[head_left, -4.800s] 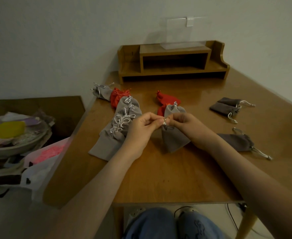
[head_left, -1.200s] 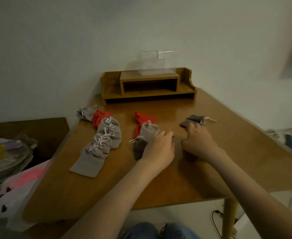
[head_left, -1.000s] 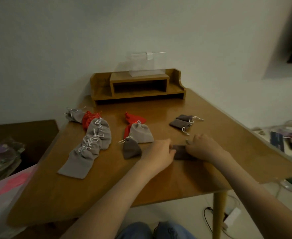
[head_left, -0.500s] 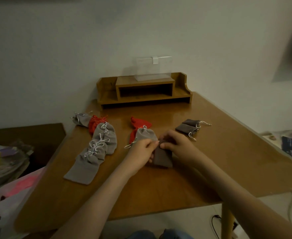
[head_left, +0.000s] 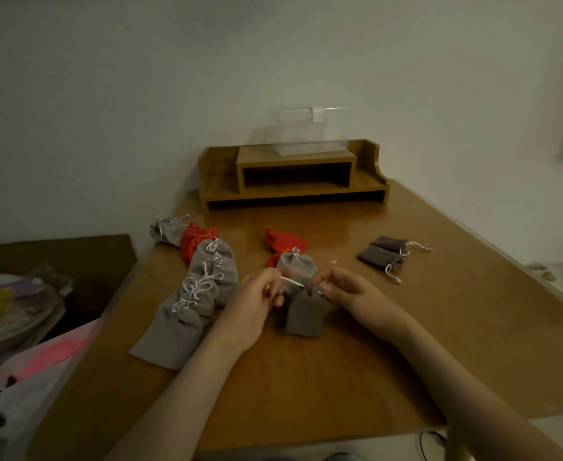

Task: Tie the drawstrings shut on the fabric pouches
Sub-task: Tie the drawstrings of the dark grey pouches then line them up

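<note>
A dark grey pouch (head_left: pixel 306 316) rests near the middle of the table (head_left: pixel 306 394), between both hands. Fingers of the left hand (head_left: pixel 253 307) pinch its white drawstring (head_left: pixel 291 281), which is pulled taut. Fingers of the right hand (head_left: pixel 350 291) pinch the pouch's gathered mouth. A row of tied pouches (head_left: pixel 190 304) lies just beside the left hand, near the table's left edge. Two dark pouches (head_left: pixel 384 256) lie well apart on the right. Bare wood runs from the held pouch to the near edge.
</note>
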A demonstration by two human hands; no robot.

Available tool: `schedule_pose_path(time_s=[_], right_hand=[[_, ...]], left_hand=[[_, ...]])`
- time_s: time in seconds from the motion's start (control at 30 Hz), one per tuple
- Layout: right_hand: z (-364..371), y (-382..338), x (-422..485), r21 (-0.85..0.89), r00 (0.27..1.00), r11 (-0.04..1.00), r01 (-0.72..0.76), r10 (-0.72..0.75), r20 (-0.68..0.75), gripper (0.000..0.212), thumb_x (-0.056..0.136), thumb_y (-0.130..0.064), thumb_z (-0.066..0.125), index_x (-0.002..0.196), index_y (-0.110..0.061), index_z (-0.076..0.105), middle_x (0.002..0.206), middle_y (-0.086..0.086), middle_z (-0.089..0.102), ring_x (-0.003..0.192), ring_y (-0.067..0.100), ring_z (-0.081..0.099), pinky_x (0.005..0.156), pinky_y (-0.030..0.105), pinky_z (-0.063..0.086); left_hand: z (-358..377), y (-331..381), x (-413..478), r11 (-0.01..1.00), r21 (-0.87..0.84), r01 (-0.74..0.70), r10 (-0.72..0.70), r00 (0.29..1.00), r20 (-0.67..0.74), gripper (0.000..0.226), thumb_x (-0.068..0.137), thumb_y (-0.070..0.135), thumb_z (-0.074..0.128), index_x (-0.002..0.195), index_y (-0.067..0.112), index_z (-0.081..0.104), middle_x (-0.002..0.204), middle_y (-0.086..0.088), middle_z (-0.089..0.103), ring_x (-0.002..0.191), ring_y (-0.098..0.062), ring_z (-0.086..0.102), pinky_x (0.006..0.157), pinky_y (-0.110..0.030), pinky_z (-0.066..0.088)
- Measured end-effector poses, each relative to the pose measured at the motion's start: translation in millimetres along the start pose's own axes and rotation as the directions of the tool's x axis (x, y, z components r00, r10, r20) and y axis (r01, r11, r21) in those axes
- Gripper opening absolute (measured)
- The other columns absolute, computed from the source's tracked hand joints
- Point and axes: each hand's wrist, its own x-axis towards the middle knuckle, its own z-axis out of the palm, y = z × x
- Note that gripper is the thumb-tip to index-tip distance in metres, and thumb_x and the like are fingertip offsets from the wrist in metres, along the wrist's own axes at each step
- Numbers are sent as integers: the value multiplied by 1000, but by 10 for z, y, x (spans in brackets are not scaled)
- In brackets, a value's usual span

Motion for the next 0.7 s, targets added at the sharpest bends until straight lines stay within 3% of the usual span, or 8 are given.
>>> schedule_pose_path(time_s=[0.07,0.17,0.33,0.43,0.53,0.6,0.7], right_hand=[[-7,9,-4,9,1000,1000,25,-25,-3,9,99,-5,45,100,-10,52,69,-12,50,61,0,43,58,14,34],[-3,16,-6,19,999,999,49,-50,15,9,98,-2,45,96,-10,49,66,-10,47,60,4,39,57,17,33],[-11,7,-18,75,999,996,42,-41,-16,7,95,-8,53,89,-11,54,62,-6,48,55,8,39,52,18,31],[-47,-27,-24,221,1000,975,3,0,-15,14,89,-20,63,91,-9,55,60,-6,52,54,9,43,51,20,33],[-92,-48,-38,412,997,909,-69,44,70,13,81,-21,61,86,-12,54,63,2,52,57,12,46,53,20,36],[-127,-50,-55,521,983,842,-139,55,173,10,80,-16,58,88,-11,55,71,4,55,63,13,50,58,21,39],[-144,-50,-66,563,944,805,-187,-10,329,25,78,-7,56,103,-7,56,89,9,61,76,15,56,65,24,43]], left_hand=[[-7,13,-23,976,-210,52,-43,998,46,46,95,6,39,49,12,35,69,-7,65,52,-9,47,50,-22,39],[17,-8,-51,949,-296,112,-101,994,51,45,95,11,42,50,13,37,61,-4,56,49,-9,43,45,-21,37],[40,-7,-58,950,-290,115,-92,992,91,21,88,26,53,75,10,51,62,-1,48,55,-10,45,54,-22,42],[38,-19,-64,975,-209,81,-62,993,98,10,92,10,51,97,6,59,74,-4,55,62,-9,51,60,-20,46],[60,-39,-85,989,-112,99,-91,992,82,23,95,1,48,117,6,53,74,-4,65,62,-8,54,57,-20,46],[72,-37,-97,983,-110,148,-140,988,72,24,94,5,53,117,6,50,70,-3,67,55,-7,52,48,-19,43],[68,-17,-96,975,-34,219,-215,972,100,13,92,11,57,104,4,55,67,0,64,49,-4,46,39,-15,35]])
